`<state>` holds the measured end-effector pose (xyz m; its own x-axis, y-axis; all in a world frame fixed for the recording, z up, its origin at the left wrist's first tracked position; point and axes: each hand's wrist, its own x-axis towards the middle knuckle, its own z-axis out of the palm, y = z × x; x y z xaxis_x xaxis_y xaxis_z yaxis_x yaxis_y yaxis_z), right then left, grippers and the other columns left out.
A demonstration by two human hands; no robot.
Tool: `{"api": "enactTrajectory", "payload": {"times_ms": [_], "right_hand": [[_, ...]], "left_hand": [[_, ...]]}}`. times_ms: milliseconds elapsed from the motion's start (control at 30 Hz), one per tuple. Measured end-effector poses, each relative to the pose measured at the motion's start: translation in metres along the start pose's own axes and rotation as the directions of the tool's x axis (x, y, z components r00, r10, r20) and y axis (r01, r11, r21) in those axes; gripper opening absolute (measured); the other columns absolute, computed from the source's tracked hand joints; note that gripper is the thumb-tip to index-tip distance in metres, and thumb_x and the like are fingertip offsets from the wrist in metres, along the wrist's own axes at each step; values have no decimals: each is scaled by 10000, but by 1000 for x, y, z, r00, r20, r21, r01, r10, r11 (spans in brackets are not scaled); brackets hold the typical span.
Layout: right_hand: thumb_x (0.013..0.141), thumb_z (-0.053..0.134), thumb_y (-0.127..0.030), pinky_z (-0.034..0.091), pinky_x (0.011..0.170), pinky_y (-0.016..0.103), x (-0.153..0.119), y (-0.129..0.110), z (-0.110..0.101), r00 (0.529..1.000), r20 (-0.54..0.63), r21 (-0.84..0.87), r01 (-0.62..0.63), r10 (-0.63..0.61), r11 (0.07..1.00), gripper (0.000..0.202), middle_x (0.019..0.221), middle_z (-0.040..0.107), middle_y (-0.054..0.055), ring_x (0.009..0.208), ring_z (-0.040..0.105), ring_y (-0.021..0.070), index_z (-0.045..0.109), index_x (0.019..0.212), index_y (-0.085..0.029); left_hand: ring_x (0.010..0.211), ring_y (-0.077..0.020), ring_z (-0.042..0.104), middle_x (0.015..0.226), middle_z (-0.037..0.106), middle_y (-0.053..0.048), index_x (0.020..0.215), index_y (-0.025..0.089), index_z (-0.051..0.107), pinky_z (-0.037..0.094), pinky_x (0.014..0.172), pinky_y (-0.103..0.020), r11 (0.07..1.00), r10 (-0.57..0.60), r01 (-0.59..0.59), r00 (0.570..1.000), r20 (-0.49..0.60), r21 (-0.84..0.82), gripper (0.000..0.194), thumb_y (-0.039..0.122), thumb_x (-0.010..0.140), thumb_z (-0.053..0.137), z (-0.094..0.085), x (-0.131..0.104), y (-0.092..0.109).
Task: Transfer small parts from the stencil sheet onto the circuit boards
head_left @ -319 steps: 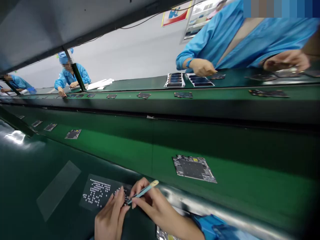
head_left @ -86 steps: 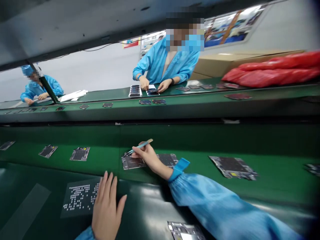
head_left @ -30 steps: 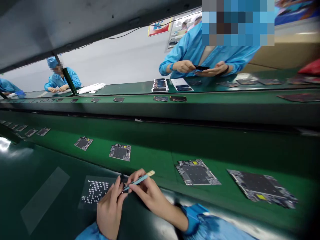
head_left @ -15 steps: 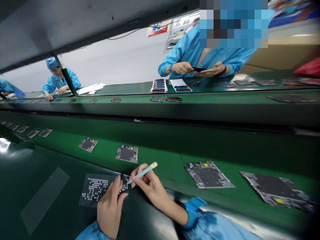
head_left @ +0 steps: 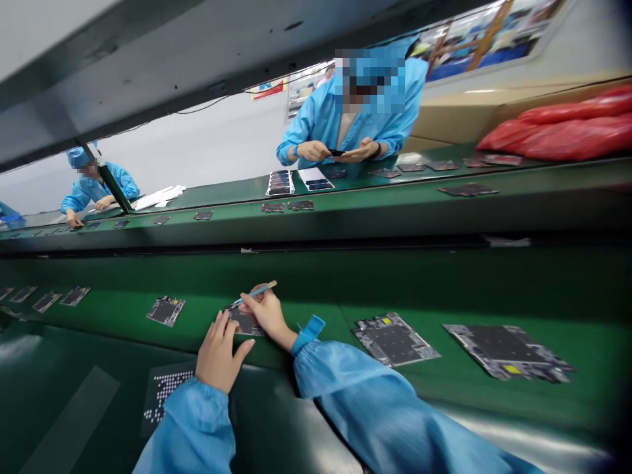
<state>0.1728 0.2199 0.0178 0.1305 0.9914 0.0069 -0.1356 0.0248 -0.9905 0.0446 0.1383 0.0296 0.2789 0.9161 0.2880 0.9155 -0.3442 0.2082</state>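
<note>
Steady the board (head_left: 248, 323) with the spread, empty left hand (head_left: 218, 359); gently guide the tool (head_left: 259, 289) pinched in the right hand (head_left: 269, 316).

The tool (head_left: 259, 290) is pale blue, the board (head_left: 247, 323) grey — the belt (head_left: 316, 280) green.

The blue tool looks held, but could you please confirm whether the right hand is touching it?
Touching: the head view shows the right hand pinching the blue tool, whose pale end sticks out beyond the fingers.
</note>
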Motion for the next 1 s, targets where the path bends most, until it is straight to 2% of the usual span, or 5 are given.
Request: {"api": "enactTrajectory", "payload": {"times_ms": [367,567,700,833,1000], "right_hand": [[639,713,-256,574,541,324,-4,-3,-21,999,-34,-62,13,-15,998,221,489,664,-23,544,712,246,502,695,-220],[612,744,-338,577,560,370,-3,-4,-29,989,-144,62,32,-23,998,310,475,608,-56,495,675,227,461,702,-248],[648,704,-459,587,692,392,-6,-18,-33,980,-196,219,56,-12,974,389,531,571,-82,576,681,198,375,724,-266],[619,748,-471,585,714,389,-32,-40,-33,999,-51,327,4,13,945,424,548,596,-69,595,677,181,421,758,-241],[628,781,-443,550,659,283,-80,-43,-21,938,338,318,-190,76,929,417,616,602,-61,580,635,119,456,758,-217]], "left_hand": [[1172,-271,530,1287,563,-110,950,212,527,480,890,-443,998,57,-57,998,3,-36,180,375,876,512,7,14,8],[1127,-310,557,1183,614,-171,1123,152,499,469,885,-488,996,49,-53,998,-41,-78,318,330,861,507,15,21,21],[1178,-243,530,1159,634,-114,1027,196,494,456,937,-429,988,43,-54,996,-74,-148,171,296,900,439,-2,17,20],[1287,-191,415,1265,576,-91,931,231,437,422,992,-398,961,-104,52,978,-183,-272,106,264,953,340,-32,-20,10],[1084,-225,613,1163,655,-78,948,247,478,552,825,-358,944,-237,174,949,-208,-279,104,331,932,419,-37,-79,3]]}}
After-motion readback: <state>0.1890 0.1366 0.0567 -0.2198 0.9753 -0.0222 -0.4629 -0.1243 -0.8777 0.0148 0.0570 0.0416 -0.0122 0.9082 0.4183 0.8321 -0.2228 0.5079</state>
